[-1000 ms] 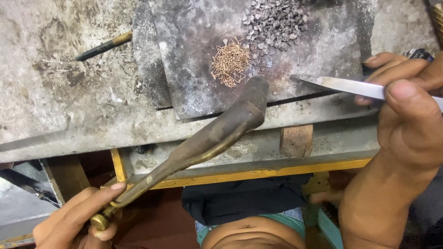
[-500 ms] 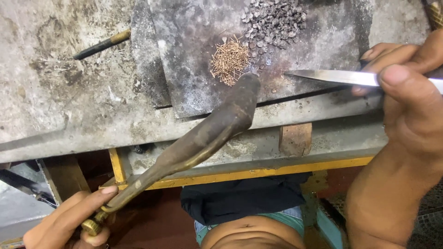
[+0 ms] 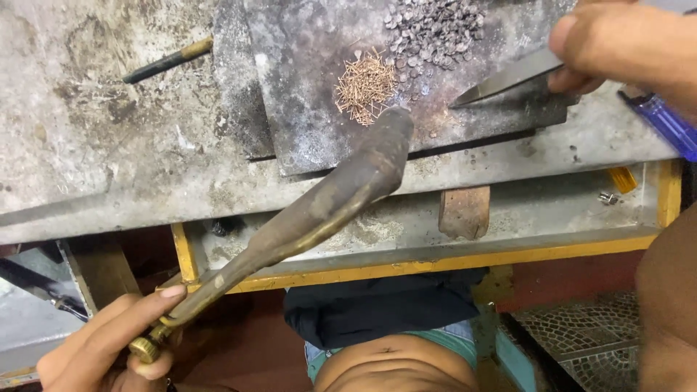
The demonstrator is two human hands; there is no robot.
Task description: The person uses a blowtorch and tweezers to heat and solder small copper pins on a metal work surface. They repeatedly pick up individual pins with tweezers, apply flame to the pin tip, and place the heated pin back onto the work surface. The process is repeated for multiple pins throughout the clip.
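A brass blowtorch (image 3: pixel 319 210) slants up from the left hand (image 3: pixel 109 348), fingers wrapped round its handle by the valve knob, its nozzle over a dark slab (image 3: pixel 305 109) beside a heap of copper wire bits (image 3: pixel 365 87). The right hand (image 3: pixel 624 43) pinches steel tweezers (image 3: pixel 508 78), tips on the slab, near grey metal chips (image 3: pixel 435 33).

Tabletop (image 3: pixel 109 152): grey, pitted and stained, carrying the dark slab.
Slab (image 3: pixel 305 94): lying flat on it.
Pen-like tool (image 3: pixel 167 59): lying on it, upper left.
Blue lighter (image 3: pixel 664 120): resting at right.
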